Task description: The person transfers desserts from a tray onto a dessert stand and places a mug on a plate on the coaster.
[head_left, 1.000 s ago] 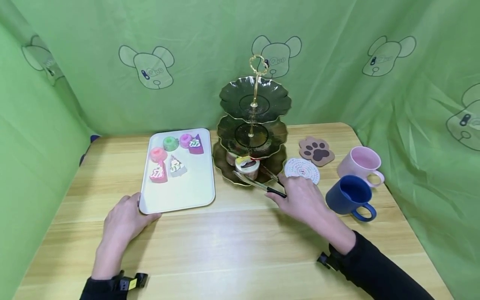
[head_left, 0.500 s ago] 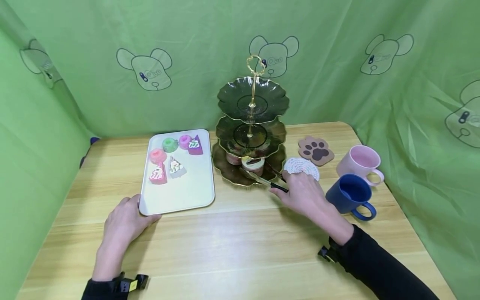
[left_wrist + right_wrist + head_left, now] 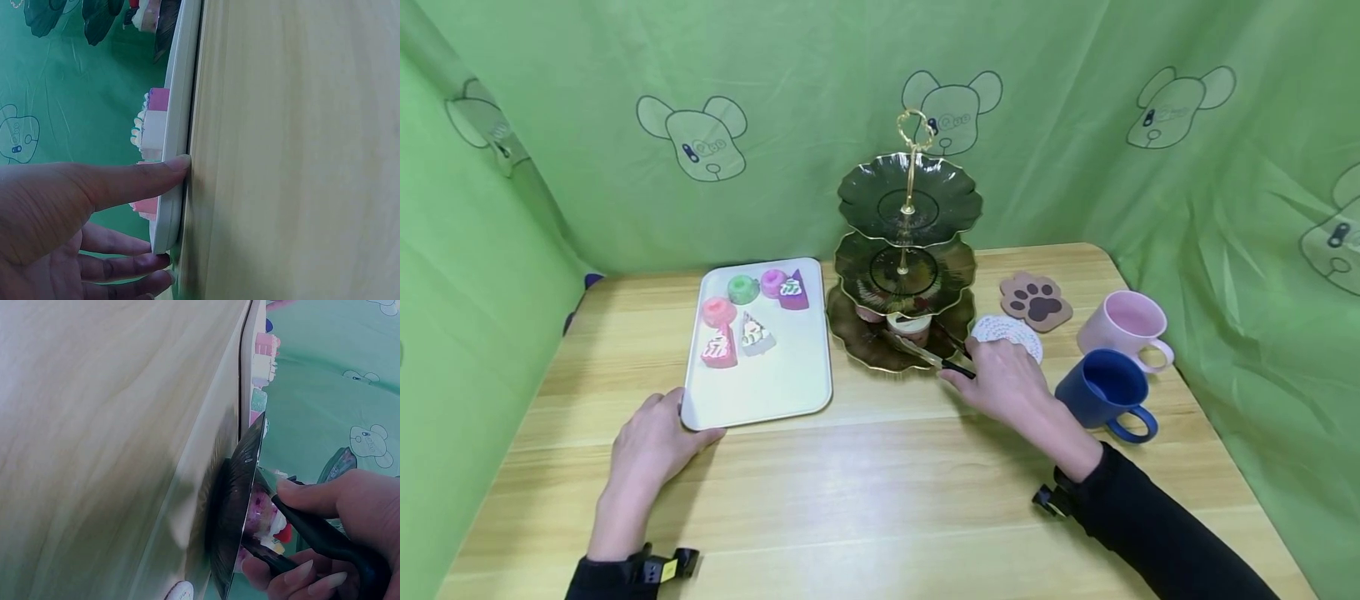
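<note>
My right hand (image 3: 1003, 379) grips black-handled tongs (image 3: 325, 534) near the bottom tier of a dark three-tiered stand (image 3: 906, 200). Between the tong arms sits a small round toy cake (image 3: 912, 327) with a white top, partly hidden under the middle tier. Whether the tong tips touch it, I cannot tell. Another pink toy cake (image 3: 869, 314) is beside it on the left. My left hand (image 3: 651, 442) holds the near left corner of a white tray (image 3: 775, 392), thumb along the front edge and fingers at the left side.
On the tray are a pink cake slice (image 3: 719, 350), a white slice (image 3: 756, 336), a purple slice (image 3: 793, 292) and several toy rings. A crocheted coaster (image 3: 1009, 331), paw coaster (image 3: 1036, 302), pink mug (image 3: 1123, 329) and blue mug (image 3: 1101, 387) stand right of the stand.
The round cake has moved right and deeper under the middle tier, and now sits lower on the bottom tier. The tongs have shifted with it. My left hand stays at the tray corner.
</note>
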{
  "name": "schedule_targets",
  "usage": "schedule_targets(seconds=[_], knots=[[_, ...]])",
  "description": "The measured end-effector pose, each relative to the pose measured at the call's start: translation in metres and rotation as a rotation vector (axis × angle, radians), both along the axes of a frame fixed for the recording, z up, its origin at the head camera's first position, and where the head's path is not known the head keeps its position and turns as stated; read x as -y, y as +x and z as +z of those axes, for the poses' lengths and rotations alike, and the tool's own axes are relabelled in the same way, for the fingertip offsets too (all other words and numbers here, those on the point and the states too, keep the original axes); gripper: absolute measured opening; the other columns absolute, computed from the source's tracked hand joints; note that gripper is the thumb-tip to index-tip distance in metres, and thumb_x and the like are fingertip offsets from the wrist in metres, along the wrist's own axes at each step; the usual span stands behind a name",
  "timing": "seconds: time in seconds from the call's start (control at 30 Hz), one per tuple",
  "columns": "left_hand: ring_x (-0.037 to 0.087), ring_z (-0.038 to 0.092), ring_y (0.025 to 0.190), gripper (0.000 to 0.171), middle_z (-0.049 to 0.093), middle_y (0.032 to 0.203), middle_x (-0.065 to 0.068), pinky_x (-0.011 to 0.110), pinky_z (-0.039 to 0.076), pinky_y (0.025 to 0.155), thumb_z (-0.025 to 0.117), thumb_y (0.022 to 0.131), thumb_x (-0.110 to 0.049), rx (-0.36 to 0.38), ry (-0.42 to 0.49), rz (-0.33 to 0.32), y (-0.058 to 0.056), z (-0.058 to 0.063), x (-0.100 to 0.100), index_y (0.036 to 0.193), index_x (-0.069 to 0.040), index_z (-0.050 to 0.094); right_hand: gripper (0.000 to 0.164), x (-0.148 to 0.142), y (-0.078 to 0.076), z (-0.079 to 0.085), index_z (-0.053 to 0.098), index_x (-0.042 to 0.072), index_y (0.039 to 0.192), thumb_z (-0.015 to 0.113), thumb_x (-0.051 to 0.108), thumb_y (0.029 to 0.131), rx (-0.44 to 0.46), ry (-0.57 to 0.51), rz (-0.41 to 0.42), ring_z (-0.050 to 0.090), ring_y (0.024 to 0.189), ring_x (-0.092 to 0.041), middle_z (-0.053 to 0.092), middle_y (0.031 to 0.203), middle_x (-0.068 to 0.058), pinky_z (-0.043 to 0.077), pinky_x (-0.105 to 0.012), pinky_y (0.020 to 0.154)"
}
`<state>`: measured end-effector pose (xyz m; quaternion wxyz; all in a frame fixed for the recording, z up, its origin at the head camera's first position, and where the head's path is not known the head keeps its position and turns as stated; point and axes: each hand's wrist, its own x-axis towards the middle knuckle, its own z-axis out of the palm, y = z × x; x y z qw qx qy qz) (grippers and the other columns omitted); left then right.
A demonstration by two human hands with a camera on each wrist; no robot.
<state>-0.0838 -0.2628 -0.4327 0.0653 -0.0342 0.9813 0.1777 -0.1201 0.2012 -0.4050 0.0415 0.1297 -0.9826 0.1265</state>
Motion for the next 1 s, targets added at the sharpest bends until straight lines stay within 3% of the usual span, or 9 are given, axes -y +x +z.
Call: schedule_targets(seconds=[0.2, 0.67, 1.0], knots=[[0.048, 0.062, 0.1, 0.081, 0.062, 0.113, 0.033, 0.06, 0.052, 0.076, 0.093, 0.079, -0.04, 0.0, -0.005, 0.003, -0.001, 0.0, 0.0, 0.133, 0.009, 0.059, 0.049, 0.0, -0.002, -0.001, 0.063, 0.005, 0.084, 0.08, 0.05, 0.092, -0.007, -0.004, -0.001, 0.047, 0.044, -0.02, 0.046, 0.055, -0.003, 0.038, -0.034, 0.042], [0.045, 0.062, 0.096, 0.08, 0.064, 0.108, 0.031, 0.058, 0.053, 0.074, 0.094, 0.078, -0.038, -0.029, 0.005, 0.001, 0.001, -0.003, -0.001, 0.132, 0.009, 0.061, 0.052, 0.001, -0.003, 0.003, 0.066, 0.006, 0.089, 0.08, 0.056, 0.089, 0.048, 0.015, -0.061, 0.052, 0.049, -0.025, 0.051, 0.059, -0.005, 0.043, -0.041, 0.045], [0.047, 0.063, 0.098, 0.079, 0.064, 0.109, 0.032, 0.058, 0.053, 0.076, 0.094, 0.078, -0.037, -0.032, 0.009, 0.013, 0.001, -0.002, -0.002, 0.133, 0.01, 0.06, 0.054, -0.011, 0.013, 0.017, 0.062, 0.008, 0.086, 0.081, 0.059, 0.088, 0.044, 0.022, -0.097, 0.053, 0.055, -0.028, 0.053, 0.065, -0.007, 0.042, -0.044, 0.045]])
